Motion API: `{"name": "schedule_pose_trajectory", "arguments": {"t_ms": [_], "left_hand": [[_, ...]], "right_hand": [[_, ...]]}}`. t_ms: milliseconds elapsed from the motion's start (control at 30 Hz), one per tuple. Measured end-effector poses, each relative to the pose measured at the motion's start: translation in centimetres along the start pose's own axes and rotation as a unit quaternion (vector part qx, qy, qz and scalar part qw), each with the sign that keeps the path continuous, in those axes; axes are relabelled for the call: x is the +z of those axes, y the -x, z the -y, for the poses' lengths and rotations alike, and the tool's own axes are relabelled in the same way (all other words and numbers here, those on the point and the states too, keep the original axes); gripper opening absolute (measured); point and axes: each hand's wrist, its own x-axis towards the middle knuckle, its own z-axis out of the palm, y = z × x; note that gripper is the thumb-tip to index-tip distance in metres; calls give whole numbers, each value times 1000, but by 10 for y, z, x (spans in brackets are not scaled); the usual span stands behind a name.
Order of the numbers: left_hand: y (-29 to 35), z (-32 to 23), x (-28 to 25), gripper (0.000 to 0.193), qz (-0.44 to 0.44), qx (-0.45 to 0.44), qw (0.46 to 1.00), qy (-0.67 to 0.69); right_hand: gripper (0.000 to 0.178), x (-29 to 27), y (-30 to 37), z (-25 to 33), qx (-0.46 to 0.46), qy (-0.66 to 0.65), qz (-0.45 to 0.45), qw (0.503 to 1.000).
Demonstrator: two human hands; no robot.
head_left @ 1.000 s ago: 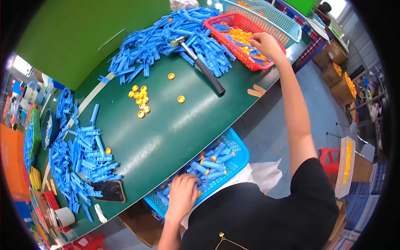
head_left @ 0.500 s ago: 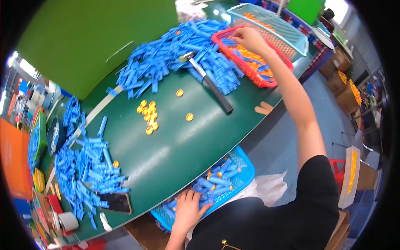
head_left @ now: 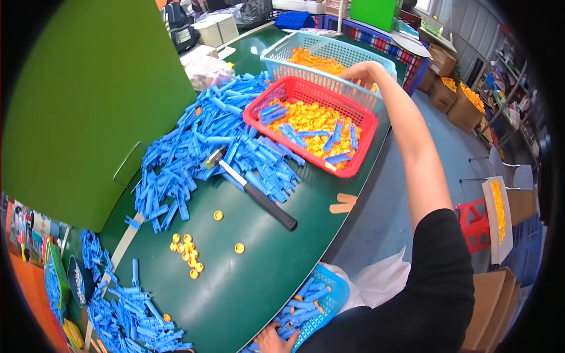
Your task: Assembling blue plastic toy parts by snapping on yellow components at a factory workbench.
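Note:
My right hand (head_left: 363,73) reaches down into the right end of a light blue basket (head_left: 276,59) of orange plastic pieces (head_left: 318,61). Its fingers curve downward, and the tips are hidden, so I cannot see whether they hold anything. At the bottom edge, my left hand (head_left: 272,340) rests with fingers apart on blue plastic tubes (head_left: 303,306), some with orange ends. These tubes lie in a blue basket (head_left: 336,289) below the table edge. Nearer than the light blue basket stands a red basket (head_left: 252,112) of yellow-orange round caps (head_left: 312,117), with several blue pieces on top.
A hammer (head_left: 268,203) lies against a large heap of blue pieces (head_left: 200,141) on the green table (head_left: 235,300). Loose round caps (head_left: 189,252) sit mid-table. Two tan strips (head_left: 343,203) lie by the right edge. Another blue heap (head_left: 132,312) is at the lower left.
My right hand has moved from the red basket to the light blue basket behind it. The view has swung toward the baskets. My left hand stays at the blue basket.

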Motion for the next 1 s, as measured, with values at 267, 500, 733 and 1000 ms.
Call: {"name": "schedule_pose_trajectory", "arguments": {"t_ms": [267,500,733,1000], "left_hand": [[-14,-10,-6,70,139,-56,988,-42],[-21,-26,-24,72,140,-86,986,37],[-27,-24,-14,76,137,-64,988,-26],[-47,-23,-6,76,136,-72,988,-21]], "right_hand": [[82,-19,-20,6,119,238,-49,963],[71,11,-79,76,134,288,18,948],[66,2,-144,75,29,158,3,987],[60,12,-137,54,-102,115,2,988]]}}
